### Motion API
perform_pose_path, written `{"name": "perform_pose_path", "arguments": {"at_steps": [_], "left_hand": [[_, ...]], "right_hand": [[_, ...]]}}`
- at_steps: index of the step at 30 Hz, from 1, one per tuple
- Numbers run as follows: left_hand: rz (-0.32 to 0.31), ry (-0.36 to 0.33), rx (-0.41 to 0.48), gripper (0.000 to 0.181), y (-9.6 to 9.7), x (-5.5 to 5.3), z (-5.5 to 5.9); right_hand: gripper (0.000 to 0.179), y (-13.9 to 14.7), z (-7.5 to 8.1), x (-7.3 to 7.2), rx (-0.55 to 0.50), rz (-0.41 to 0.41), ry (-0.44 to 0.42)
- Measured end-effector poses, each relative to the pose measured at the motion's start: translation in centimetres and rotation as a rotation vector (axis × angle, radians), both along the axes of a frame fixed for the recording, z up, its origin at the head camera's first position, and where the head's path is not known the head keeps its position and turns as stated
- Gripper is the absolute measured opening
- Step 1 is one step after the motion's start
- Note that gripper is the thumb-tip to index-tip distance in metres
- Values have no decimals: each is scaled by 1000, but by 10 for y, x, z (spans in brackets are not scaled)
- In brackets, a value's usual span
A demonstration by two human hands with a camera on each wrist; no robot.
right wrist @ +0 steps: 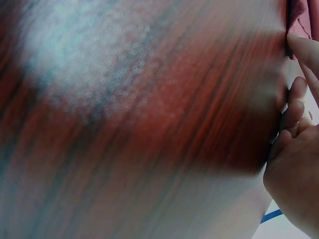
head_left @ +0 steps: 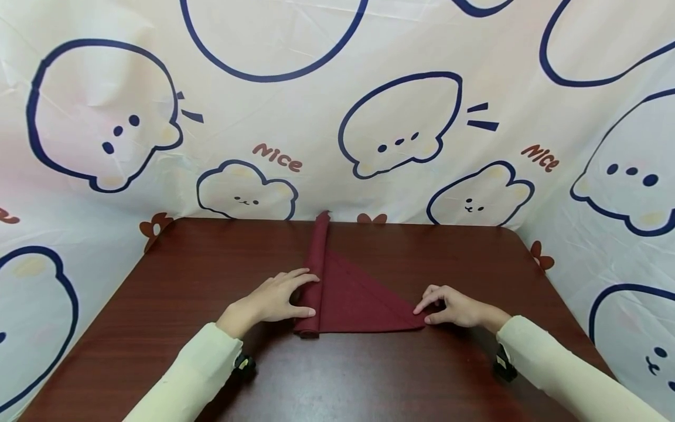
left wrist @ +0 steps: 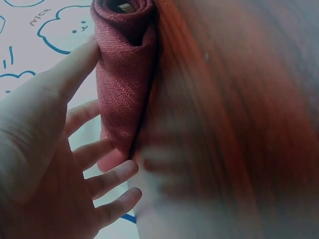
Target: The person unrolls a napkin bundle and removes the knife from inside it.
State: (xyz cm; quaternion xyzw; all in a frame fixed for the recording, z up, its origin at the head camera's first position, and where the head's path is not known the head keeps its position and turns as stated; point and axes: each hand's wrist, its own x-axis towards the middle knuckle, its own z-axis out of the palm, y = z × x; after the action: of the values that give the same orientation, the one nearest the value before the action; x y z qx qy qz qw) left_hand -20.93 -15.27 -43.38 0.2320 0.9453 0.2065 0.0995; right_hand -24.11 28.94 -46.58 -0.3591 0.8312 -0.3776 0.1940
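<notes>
Dark red cloth roll runs near-to-far.
Closer left hand, spread, touches it; right hand pinches the loose right corner.

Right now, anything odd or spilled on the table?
In the left wrist view, a small pale patch shows inside the open end of the red cloth roll, odd against the red; too small to identify. No spill or damage visible.

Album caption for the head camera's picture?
Red cloth, partly rolled on a brown table: left hand on the roll, right hand at a corner.
</notes>
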Motion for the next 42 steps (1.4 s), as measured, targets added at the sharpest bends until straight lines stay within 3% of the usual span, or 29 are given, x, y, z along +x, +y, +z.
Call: {"name": "perform_pose_path", "arguments": {"at_steps": [13, 26, 42], "left_hand": [[4, -11, 24, 71, -8, 1, -3], [1, 1, -2, 71, 2, -2, 3], [15, -11, 30, 71, 1, -1, 2]], "right_hand": [[20, -1, 3, 2, -18, 9, -2], [21, 0, 2, 1, -13, 2, -10], [21, -1, 2, 2, -17, 12, -11]]}}
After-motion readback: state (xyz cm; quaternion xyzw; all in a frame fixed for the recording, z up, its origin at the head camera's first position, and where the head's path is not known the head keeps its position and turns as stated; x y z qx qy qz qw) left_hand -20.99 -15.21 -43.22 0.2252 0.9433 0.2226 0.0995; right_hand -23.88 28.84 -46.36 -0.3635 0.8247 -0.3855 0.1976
